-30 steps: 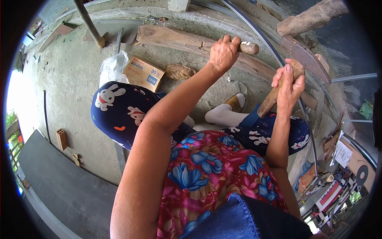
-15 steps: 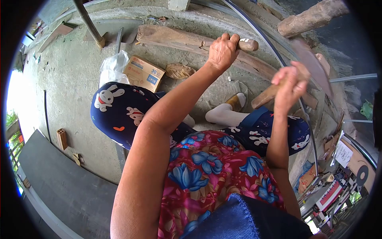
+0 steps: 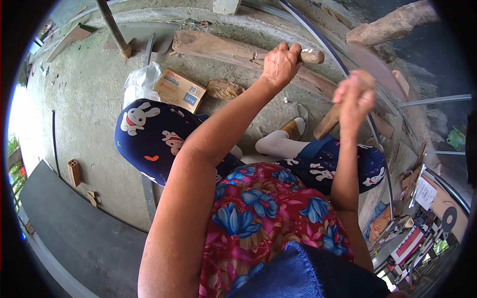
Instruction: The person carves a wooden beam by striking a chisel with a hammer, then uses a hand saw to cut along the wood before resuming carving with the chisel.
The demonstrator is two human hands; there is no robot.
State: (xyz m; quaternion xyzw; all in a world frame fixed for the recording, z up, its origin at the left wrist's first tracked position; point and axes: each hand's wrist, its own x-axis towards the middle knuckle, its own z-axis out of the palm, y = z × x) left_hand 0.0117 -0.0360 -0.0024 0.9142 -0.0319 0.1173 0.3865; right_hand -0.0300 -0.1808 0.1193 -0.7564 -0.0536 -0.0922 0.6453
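My left hand (image 3: 279, 63) is closed around a short wooden piece (image 3: 312, 57), whose rounded end sticks out to the right. It rests over a long wooden plank (image 3: 213, 47) lying on the concrete floor. To the right, my right hand (image 3: 354, 102) is wrapped round the wooden handle (image 3: 366, 79) of a broad-bladed tool. The blade (image 3: 377, 69) is smeared by motion and points up and to the right. Below and left of that hand lies another wooden piece (image 3: 328, 121), partly hidden by it.
A cardboard box (image 3: 179, 90) and a plastic bag (image 3: 141, 82) lie near my left knee, beside a dry leaf (image 3: 224, 89). A thick log (image 3: 392, 25) is at the upper right. A brick (image 3: 74, 172) and a dark sheet (image 3: 84, 228) are at left.
My right hand has moved slightly left with the bladed tool, and the blade is tilted a little differently. My left hand keeps its hold in nearly the same place.
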